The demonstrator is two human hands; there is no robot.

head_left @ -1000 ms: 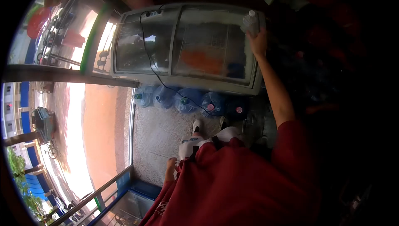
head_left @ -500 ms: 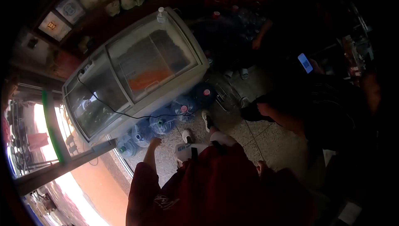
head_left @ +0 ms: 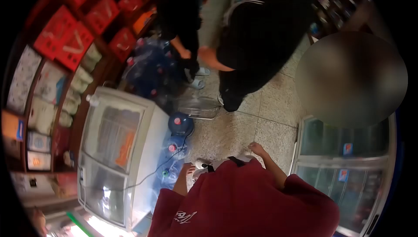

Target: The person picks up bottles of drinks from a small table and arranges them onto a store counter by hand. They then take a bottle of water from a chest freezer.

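My left hand [head_left: 188, 168] hangs low at my left side, its fingers loosely apart with nothing visible in them. Nearest to it are large blue water jugs [head_left: 176, 144], standing in a row along the white glass-topped freezer [head_left: 150, 139]. A dark cord [head_left: 152, 174] runs from the freezer top across to the jugs. My right hand [head_left: 257, 148] is held out in front of my right hip over the speckled floor [head_left: 244, 128]. It appears empty, with fingers slightly spread, though small and soft in the view.
A person in black [head_left: 265, 32] stands ahead, and another in dark clothes [head_left: 180, 15] is farther left. A clear-sided basket or rack [head_left: 199, 107] sits on the floor. Shelves with red gift boxes [head_left: 72, 38] line the left. A glass-door cooler [head_left: 344, 167] and a blurred-out area [head_left: 352, 79] are at right.
My view has swung to the right and brightened. The freezer now sits farther left, and the cooler has come into view. My right hand shows more fully, farther forward.
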